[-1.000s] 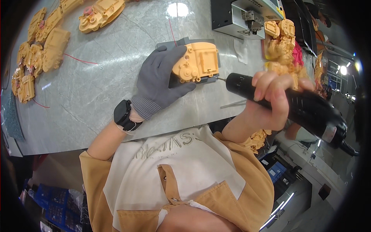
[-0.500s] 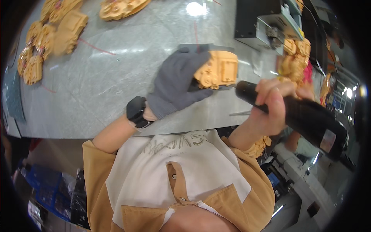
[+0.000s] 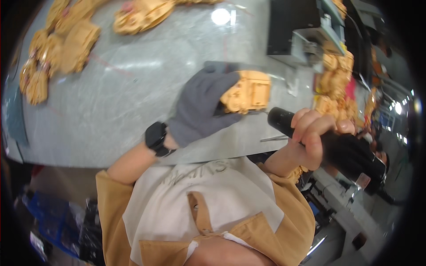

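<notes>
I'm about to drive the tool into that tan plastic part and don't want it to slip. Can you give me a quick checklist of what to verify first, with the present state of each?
1. Left hand, gloved, grips the tan toy vehicle body: ok.
2. Right hand wraps the black electric screwdriver firmly: ok.
3. Screwdriver nose points at the vehicle body: ok, roughly aligned.
4. Bit seated in a screw: cannot tell, the tip is blurred and too small.
5. Part braced on the grey table: cannot tell, it may be held just above it.
6. Other tan parts kept away from the work spot: ok.
</notes>
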`<state>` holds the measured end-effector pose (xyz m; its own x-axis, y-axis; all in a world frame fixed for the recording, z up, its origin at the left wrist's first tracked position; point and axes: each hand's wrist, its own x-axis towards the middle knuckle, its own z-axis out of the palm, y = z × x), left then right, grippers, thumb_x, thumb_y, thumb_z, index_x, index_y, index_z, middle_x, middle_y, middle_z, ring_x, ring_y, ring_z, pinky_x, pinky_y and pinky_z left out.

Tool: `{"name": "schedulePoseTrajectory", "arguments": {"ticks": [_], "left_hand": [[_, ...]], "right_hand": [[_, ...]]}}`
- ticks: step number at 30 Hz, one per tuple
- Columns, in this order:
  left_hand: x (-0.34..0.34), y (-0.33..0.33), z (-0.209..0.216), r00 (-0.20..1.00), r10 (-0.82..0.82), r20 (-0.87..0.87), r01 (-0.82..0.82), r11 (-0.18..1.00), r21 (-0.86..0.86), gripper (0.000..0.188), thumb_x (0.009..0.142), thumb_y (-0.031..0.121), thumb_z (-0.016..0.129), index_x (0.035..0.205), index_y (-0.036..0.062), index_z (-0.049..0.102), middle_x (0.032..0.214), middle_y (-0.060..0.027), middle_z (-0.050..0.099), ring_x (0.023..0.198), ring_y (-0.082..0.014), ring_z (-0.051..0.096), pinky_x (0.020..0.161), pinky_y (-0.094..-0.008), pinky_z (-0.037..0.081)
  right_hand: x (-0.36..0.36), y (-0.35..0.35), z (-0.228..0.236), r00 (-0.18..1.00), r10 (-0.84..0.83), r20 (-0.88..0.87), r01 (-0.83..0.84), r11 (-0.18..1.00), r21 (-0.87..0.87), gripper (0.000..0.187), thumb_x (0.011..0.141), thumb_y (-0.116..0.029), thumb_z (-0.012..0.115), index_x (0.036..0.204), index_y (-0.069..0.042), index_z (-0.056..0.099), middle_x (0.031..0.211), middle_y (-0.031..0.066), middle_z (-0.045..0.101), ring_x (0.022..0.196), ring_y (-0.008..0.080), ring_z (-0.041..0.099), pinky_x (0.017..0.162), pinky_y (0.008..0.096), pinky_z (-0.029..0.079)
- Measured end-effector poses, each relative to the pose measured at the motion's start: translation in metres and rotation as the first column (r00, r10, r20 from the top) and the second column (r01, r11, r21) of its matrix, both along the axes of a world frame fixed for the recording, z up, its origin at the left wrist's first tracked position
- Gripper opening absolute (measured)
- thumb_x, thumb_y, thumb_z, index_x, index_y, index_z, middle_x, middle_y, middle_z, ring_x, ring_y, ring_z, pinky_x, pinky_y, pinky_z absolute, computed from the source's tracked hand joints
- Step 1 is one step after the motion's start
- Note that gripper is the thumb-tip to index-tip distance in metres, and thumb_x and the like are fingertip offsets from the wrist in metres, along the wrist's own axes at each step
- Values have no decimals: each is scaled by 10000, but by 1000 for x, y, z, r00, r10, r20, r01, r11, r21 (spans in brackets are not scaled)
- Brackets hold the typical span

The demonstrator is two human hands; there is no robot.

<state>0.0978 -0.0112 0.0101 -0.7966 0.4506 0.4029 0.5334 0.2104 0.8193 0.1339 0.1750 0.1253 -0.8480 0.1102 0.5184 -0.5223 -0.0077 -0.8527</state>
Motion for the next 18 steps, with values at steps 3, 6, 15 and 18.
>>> {"name": "schedulePoseTrajectory", "arguments": {"ticks": [3, 6, 15, 18], "left_hand": [[1, 3, 0, 1000, 0, 12, 1, 996, -88, 713, 641, 263, 776, 1237, 53, 444, 1142, -126, 544, 1038, -318, 523, 974, -452, 371], [4, 6, 11, 999, 15, 41, -10, 994, -111, 724, 646, 257, 778, 1249, 54, 432, 1169, -129, 540, 1064, -316, 515, 994, -455, 356], [6, 4, 8, 999, -15, 44, 21, 991, -134, 721, 662, 292, 769, 1259, 68, 434, 1156, -126, 542, 1082, -322, 501, 998, -445, 353], [2, 1, -1, 999, 14, 34, -10, 993, -118, 732, 653, 297, 772, 1262, 69, 435, 1163, -124, 538, 1084, -331, 497, 990, -439, 361]], "right_hand": [[-16, 43, 17, 983, -110, -146, 88, 985, -149, 406, 783, -17, 486, 1167, -96, 380, 597, 39, 435, 471, 151, 438, 563, 345, 415], [-57, 78, 24, 809, -574, -126, 561, 818, -124, 352, 746, -15, 533, 1068, 86, 432, 588, 66, 497, 506, 160, 493, 650, 327, 460], [-69, 63, 7, 890, -456, -19, 456, 890, -21, 381, 720, 60, 582, 1060, 35, 412, 577, 86, 520, 446, 160, 498, 505, 319, 454], [-29, 23, 7, 946, -323, -32, 317, 941, -120, 438, 735, 52, 545, 1132, 8, 364, 568, 58, 460, 423, 164, 446, 486, 351, 430]]}}
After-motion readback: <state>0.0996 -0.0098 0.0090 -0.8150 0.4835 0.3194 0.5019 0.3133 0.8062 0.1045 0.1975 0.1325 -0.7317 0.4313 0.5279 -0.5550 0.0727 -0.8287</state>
